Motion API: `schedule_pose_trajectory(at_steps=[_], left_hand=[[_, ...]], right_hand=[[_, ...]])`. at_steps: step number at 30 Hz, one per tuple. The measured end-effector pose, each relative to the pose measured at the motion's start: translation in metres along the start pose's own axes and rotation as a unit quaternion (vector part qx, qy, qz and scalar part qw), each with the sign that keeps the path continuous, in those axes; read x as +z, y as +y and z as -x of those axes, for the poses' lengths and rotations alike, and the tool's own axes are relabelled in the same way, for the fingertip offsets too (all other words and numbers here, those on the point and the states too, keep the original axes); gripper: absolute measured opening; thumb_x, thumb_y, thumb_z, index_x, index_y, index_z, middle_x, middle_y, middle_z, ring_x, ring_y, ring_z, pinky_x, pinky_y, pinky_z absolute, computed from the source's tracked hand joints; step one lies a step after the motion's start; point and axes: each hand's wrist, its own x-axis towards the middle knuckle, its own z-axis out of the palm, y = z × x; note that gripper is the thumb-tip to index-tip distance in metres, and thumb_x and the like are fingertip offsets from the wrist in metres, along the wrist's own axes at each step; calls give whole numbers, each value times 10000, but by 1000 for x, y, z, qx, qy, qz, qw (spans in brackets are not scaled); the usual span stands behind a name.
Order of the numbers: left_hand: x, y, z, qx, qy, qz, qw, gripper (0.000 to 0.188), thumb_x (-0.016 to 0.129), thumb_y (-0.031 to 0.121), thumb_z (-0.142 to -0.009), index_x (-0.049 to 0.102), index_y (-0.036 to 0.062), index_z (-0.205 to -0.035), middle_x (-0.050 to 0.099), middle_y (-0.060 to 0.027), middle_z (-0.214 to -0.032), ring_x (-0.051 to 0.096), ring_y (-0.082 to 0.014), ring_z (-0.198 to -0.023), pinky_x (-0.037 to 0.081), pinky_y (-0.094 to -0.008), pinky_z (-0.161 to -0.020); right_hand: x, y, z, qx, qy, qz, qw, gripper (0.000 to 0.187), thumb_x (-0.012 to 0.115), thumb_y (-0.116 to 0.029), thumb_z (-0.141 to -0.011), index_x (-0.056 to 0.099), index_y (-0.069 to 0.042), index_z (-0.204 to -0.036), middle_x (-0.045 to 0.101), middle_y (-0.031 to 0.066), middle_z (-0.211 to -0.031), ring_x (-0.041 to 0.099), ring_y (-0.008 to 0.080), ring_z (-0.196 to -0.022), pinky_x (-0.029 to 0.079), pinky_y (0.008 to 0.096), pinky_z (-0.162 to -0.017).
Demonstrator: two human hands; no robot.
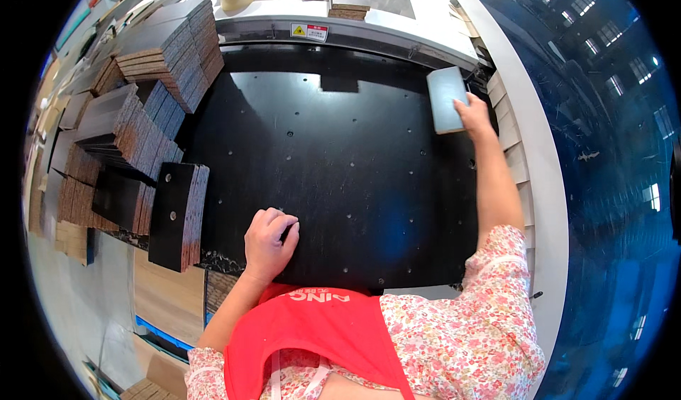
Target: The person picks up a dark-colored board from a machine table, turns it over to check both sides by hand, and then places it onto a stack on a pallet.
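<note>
Clock directions run from the middle of the black table [347, 194]. Nearest, at six o'clock, the red apron [312, 343] comes right up to the table's near edge. At seven o'clock, just inside that edge, the left hand [271, 240] is loosely curled; nothing shows in it, but the palm is hidden, so I cannot tell whether it encloses anything.

At eight to nine o'clock a black-faced stack of boards [177, 212] stands along the table's left side. Beyond it, at nine to ten, more stacked boards [124, 119] crowd that side, with a taller stack [170, 48] at ten.

At two o'clock, near the far right corner, the right hand [477, 114] grasps a light grey panel [445, 100] by its right edge, thumb on top. I cannot tell whether the panel rests on the surface or is slightly raised. The step in hand seems to be shifting or positioning this single panel; moving it would call for a steady edge hold at arm's length.

The pale ledge [418, 34] limits movement towards one o'clock, the white border [546, 151] towards three. The broadest room runs from the panel towards seven o'clock.
</note>
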Motion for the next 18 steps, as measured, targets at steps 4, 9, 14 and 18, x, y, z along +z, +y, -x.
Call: schedule_pose_trajectory(at_steps=[4,9,14,18], left_hand=[[2,0,1,-4,4,12,1000,57,732,67,-795,692,77,-835,628,-43,-818,603,-243,-780,508,-365,-673],[-1,0,1,-3,10,18,1000,58,734,65,-791,698,78,-835,628,-45,-812,606,-246,-777,508,-366,-669],[4,1,-4,11,6,39,999,56,736,68,-791,694,79,-826,629,-45,-809,608,-246,-773,510,-364,-668],[1,3,-1,-1,4,32,999,77,731,23,-775,691,54,-833,635,-70,-822,610,-260,-778,500,-364,-668]], right_hand=[[48,-4,-15,67,-14,-57,996,459,705,-193,-901,615,85,-1256,690,200,-1202,672,245,-1070,512,371,-913],[44,59,-50,110,23,82,990,477,729,-280,-860,657,9,-1232,709,206,-1151,689,306,-1060,514,389,-930],[-58,141,-40,162,122,208,957,605,726,-306,-842,582,9,-1338,636,249,-1280,613,364,-1207,473,410,-1031],[-82,104,-7,136,65,331,931,551,683,-192,-885,543,-25,-1391,578,221,-1379,561,376,-1266,443,423,-1075]])
